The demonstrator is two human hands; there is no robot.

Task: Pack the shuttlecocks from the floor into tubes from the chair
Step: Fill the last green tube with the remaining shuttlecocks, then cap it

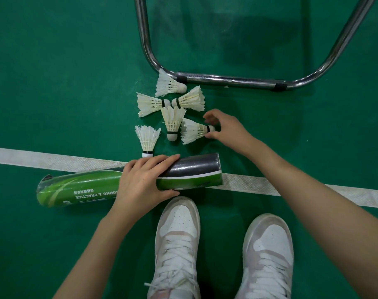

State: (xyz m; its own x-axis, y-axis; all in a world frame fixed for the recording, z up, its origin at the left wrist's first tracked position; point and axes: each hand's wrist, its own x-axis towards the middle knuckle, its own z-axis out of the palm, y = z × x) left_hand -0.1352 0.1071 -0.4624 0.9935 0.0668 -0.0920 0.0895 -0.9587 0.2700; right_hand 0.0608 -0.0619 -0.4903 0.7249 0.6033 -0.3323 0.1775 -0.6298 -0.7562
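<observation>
Head view, one item in hand: pick-up of a shuttlecock for loading. Tube [190,173]: green and black, lying on its side on the floor [54,83] across the white line [248,183], open mouth toward the right. Left hand [144,182]: fingers curled over the tube's middle, thumb on the near side, gripping it steady. Right hand [224,128]: thumb and fingers [209,120] partly open, closing round the cork end of the nearest shuttlecock [194,131]; thumb tip appears to touch the cork, grip not yet complete. Five more shuttlecocks lie on the floor just beyond, between the tube and the chair frame [227,79]; one [148,141] stands cork-down touching the left hand's side of the tube. Next move, by judgement: finish the pinch, lift, turn the cork toward the tube mouth, slide it in cork first so the feathers do not catch the rim.
</observation>
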